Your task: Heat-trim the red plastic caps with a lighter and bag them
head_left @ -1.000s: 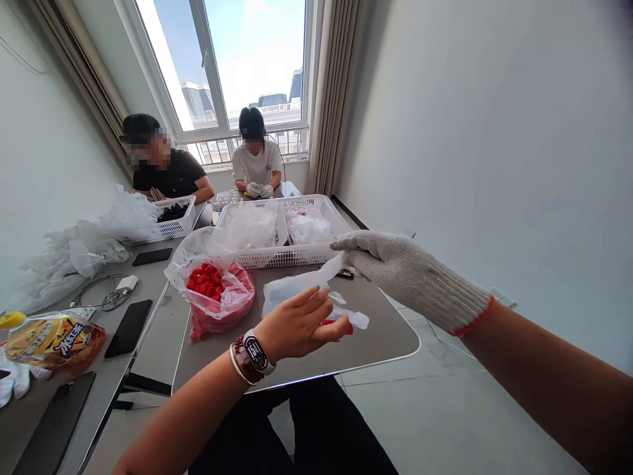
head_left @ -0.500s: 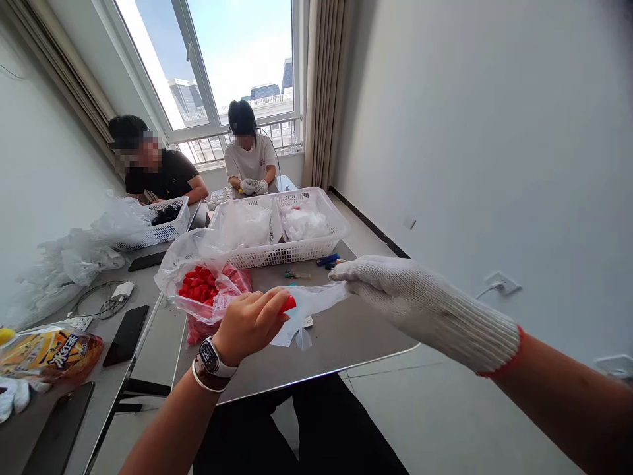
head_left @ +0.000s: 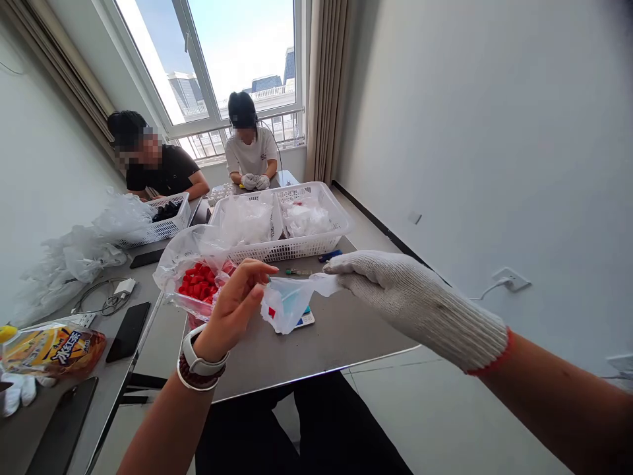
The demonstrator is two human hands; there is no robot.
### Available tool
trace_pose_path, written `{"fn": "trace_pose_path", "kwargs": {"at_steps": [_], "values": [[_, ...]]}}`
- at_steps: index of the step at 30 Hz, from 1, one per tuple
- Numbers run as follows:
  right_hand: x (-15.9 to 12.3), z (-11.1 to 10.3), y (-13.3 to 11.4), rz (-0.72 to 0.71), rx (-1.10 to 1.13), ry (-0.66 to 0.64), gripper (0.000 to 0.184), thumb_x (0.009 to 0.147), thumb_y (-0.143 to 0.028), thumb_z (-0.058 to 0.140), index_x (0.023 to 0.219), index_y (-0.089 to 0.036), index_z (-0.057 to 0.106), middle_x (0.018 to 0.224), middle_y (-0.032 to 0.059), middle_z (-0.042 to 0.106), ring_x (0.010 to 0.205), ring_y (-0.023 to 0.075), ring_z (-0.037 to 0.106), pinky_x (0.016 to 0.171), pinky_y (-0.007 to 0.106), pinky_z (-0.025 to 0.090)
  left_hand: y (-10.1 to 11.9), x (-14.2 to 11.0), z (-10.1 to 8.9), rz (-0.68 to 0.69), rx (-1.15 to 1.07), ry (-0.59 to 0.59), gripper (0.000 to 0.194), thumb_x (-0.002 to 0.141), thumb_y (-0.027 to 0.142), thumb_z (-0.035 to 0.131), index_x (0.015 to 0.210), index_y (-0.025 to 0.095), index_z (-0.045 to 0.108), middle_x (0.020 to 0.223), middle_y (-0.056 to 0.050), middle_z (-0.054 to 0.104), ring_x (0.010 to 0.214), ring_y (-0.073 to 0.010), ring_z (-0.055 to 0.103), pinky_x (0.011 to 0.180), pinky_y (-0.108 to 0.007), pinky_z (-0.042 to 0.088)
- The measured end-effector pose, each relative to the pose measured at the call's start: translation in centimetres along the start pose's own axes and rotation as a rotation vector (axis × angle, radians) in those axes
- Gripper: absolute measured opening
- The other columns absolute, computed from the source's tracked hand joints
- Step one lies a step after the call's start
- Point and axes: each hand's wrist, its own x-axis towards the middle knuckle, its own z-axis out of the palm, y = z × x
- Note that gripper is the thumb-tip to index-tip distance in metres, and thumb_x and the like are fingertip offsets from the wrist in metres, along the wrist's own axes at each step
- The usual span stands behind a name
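L hand: bare L hand [head_left: 230, 310], fingers up & part spread, thumb & index either side of bag's near corner; can't tell if it's pinching. Watch [head_left: 200, 353] & beaded bracelet [head_left: 198, 373] on wrist.
R hand: R hand [head_left: 380, 284] in white knit work glove w/ red cuff, fingers closed on bag's far end.
Held item: small clear plastic bag [head_left: 284, 305] hangs btwn both hands, 1 small red bit inside, bluish card-like insert showing thru it.
Under hands: grey tabletop [head_left: 341, 330]; small blue-&-white packet [head_left: 305, 320] right below bag.
Just past L hand: clear plastic bag of red pieces [head_left: 198, 285], touching white plastic basket [head_left: 297, 249], which holds more clear bags.
Past R hand: blue lighter-like item [head_left: 330, 255], thin pen-like tool [head_left: 299, 272], both btwn bag & basket.
Left of L hand: 2nd tabletop w/ black phone [head_left: 128, 332], snack bag [head_left: 52, 349], cable & charger [head_left: 123, 287], loose plastic bags [head_left: 64, 264].
Well ahead of hands: 2 co-workers, 1 in black tee [head_left: 161, 171], 1 in white tee [head_left: 250, 153] w/ gloved hands together, 2nd basket [head_left: 171, 223] of dark items.
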Motion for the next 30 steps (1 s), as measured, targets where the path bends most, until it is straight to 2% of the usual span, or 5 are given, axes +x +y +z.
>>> {"fn": "trace_pose_path", "kwargs": {"at_steps": [12,17,19,23,30], "values": [[2.9,3.1,-3.3,0.037,0.155,-0.149,0.010,0.085,-0.025,0.062,0.088,-0.019,0.070,0.079,-0.0010,0.068,0.072,0.0125,0.061,0.064,0.025,0.047,-0.2,0.4,2.8,0.037,-0.204,0.019,0.038,0.095,0.031,0.059,0.131,0.031,0.048,0.121,-0.006,0.054,0.102,-0.0163,0.059,0.087,-0.031,0.051],[2.3,3.6,-3.1,0.036,0.334,-0.165,0.015,0.087,-0.019,0.057,0.090,-0.021,0.071,0.092,-0.0009,0.073,0.084,0.0132,0.067,0.076,0.026,0.053,-3.4,-2.5,4.7,-0.024,0.030,0.082,0.130,0.056,0.057,0.089,0.155,0.032,0.009,0.159,-0.012,0.025,0.148,-0.0357,0.023,0.121,-0.055,0.027],[2.0,3.1,-3.3,0.040,0.380,-0.193,0.016,0.087,-0.019,0.057,0.091,-0.022,0.072,0.094,-0.0003,0.074,0.087,0.0143,0.068,0.078,0.026,0.055,-5.0,-3.9,5.8,-0.189,-0.065,-0.004,0.125,0.067,0.052,0.084,0.156,0.030,-0.001,0.153,-0.013,0.036,0.140,-0.0320,0.040,0.118,-0.053,0.034],[2.0,0.5,-2.6,0.051,0.322,-0.124,0.014,0.085,-0.025,0.061,0.090,-0.022,0.074,0.096,0.0012,0.075,0.088,0.0173,0.070,0.080,0.030,0.058,-7.0,-6.0,7.5,-0.336,-0.132,-0.272,0.041,0.091,0.053,0.057,0.112,0.018,0.061,0.090,-0.006,0.066,0.080,-0.0190,0.062,0.081,-0.036,0.055],[4.5,-2.6,1.1,0.293,0.167,-0.166,0.012,0.081,-0.024,0.064,0.083,-0.021,0.075,0.075,0.0016,0.073,0.064,0.0158,0.067,0.055,0.029,0.055,-7.7,-5.6,7.4,-0.229,0.003,-0.320,0.048,0.103,0.048,0.032,0.081,0.016,0.061,0.088,-0.007,0.061,0.082,-0.0170,0.056,0.078,-0.029,0.047]]}}
